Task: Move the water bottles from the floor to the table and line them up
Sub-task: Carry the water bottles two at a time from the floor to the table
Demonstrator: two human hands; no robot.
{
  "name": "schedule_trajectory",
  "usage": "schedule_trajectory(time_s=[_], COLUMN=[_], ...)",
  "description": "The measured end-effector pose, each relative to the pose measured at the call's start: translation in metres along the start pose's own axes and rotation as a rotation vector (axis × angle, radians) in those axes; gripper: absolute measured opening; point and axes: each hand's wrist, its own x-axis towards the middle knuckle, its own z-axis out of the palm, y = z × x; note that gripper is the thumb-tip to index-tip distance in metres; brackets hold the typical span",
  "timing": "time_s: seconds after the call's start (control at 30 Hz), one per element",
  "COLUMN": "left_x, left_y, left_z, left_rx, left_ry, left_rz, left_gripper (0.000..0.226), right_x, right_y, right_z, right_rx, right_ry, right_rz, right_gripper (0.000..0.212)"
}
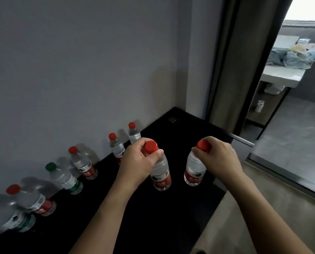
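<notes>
Red-capped water bottle [160, 173] gripped at neck by left hand [138, 162] — another [194, 169] likewise by right hand [217, 158]; both upright over black bench [153, 217], well apart.

My left hand [137, 158] reached out from the near edge of the tabletop, fingers and thumb curled round the neck of a red-capped bottle [159, 171]. My right hand [218, 156] pinched the cap of a second bottle [194, 170] beside it, wrist bent, both forearms bare and extended forward.
</notes>
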Motion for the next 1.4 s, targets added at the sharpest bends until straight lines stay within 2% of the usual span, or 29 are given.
schedule_trajectory(time_s=[0.27, 0.53, 0.73, 0.87, 1.03, 1.3, 1.4], left_x=[0.103, 0.234, 0.299, 0.316, 0.331, 0.327, 0.316], left_y=[-0.044, -0.095, -0.132, -0.147, -0.157, -0.147, -0.133], left_z=[0.050, 0.110, 0.137, 0.148, 0.154, 0.152, 0.145], left_rx=[0.067, 0.195, 0.261, 0.274, 0.301, 0.389, 0.446], left_ry=[0.058, 0.111, 0.163, 0.154, 0.141, 0.115, 0.100], left_rz=[-0.132, -0.289, -0.357, -0.381, -0.373, -0.388, -0.394], left_gripper=[0.013, 0.020, 0.017, 0.018, 0.019, 0.018, 0.032], right_x=[0.144, 0.305, 0.382, 0.406, 0.406, 0.395, 0.382], right_y=[0.041, 0.073, 0.081, 0.083, 0.085, 0.084, 0.082], right_z=[0.053, 0.126, 0.173, 0.194, 0.207, 0.201, 0.190], right_rx=[-0.012, -0.052, -0.036, 0.062, 0.148, 0.138, 0.142], right_ry=[-0.139, -0.370, -0.395, -0.373, -0.351, -0.286, -0.302], right_rz=[-0.024, -0.108, -0.144, -0.090, -0.089, -0.094, -0.062], right_gripper=[0.027, 0.029, 0.029, 0.023, 0.033, 0.032, 0.045])
